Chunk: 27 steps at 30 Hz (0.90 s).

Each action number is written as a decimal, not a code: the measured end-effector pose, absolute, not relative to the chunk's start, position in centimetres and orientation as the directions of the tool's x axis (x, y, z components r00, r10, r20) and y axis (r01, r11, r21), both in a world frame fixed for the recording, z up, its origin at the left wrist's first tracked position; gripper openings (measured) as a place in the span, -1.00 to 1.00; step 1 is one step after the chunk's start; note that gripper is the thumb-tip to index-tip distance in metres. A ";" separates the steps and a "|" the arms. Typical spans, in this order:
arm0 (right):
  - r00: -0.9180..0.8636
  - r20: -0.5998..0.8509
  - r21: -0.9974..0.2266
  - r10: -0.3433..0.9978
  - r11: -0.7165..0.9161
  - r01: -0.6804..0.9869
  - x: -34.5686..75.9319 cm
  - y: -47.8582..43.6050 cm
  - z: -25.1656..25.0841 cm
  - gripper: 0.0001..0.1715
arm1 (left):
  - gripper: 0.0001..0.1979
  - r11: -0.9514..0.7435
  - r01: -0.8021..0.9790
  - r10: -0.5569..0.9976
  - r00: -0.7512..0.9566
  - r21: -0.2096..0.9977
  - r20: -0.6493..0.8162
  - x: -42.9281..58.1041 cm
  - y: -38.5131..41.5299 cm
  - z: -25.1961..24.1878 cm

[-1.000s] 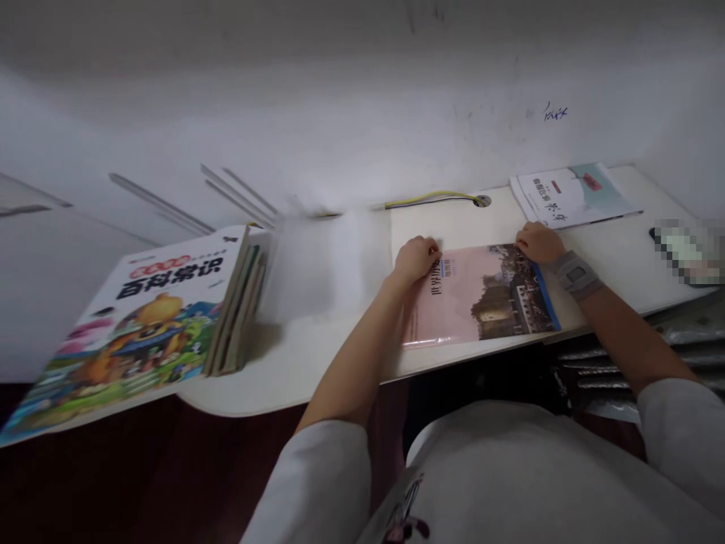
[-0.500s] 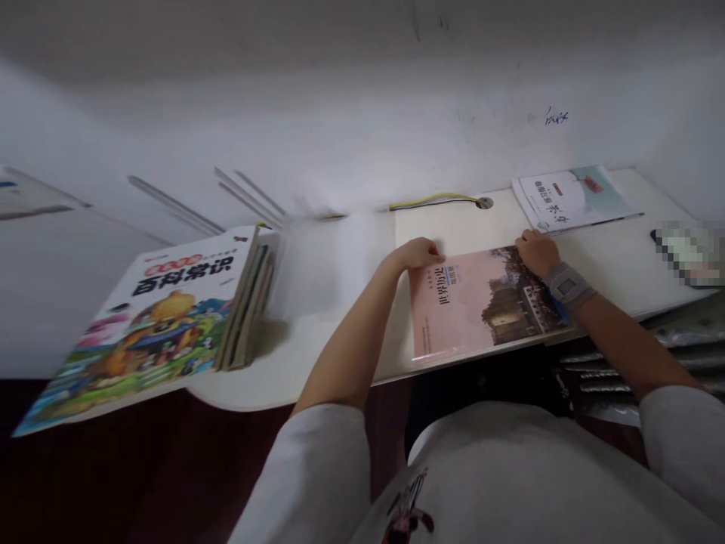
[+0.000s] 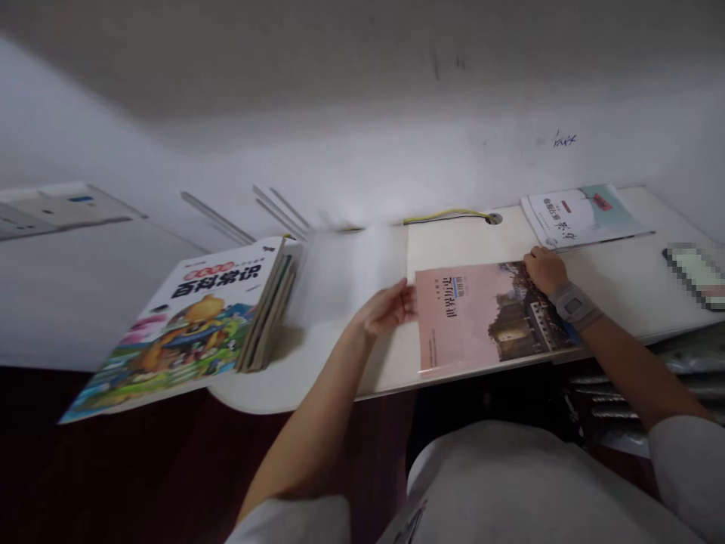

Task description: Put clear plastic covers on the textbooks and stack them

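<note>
A pink book point(image 3: 470, 317) with a building photo on its cover lies flat on the white desk point(image 3: 340, 279), near the front edge. My left hand point(image 3: 388, 308) reaches in from the left, its fingers stretched out and touching the book's left edge. My right hand point(image 3: 544, 270), with a grey watch on the wrist, is curled over the book's far right corner. My forearms come up from the bottom of the view.
A stack of books point(image 3: 192, 325) topped by a colourful cartoon cover overhangs the desk's left end. A white booklet point(image 3: 578, 215) lies at the back right, a yellow cable point(image 3: 447, 215) runs along the wall, and a blurred dark object point(image 3: 694, 268) sits far right.
My left hand has come off the book's far left corner and slid down to its left edge, fingers now stretched. The right hand stays on the far right corner. The book has turned slightly.
</note>
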State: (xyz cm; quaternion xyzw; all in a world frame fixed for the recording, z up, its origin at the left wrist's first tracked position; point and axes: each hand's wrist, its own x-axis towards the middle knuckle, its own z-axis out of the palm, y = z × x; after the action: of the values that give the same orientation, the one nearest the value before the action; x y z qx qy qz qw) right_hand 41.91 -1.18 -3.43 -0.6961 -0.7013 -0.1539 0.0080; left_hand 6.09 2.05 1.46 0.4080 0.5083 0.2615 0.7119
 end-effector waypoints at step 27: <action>0.646 -0.155 -0.978 0.747 -0.209 0.006 55.6 -9.5 1.7 -0.69 | -0.58 0.226 -0.236 0.900 0.423 0.945 -0.110 24.0 2.8 -2.4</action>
State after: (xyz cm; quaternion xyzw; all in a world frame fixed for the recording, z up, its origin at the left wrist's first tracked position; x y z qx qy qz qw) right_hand 55.62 -9.50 1.75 -0.7061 -0.2665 0.3252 0.5698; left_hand 24.05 2.76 -2.41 0.4713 0.3522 0.4057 0.6994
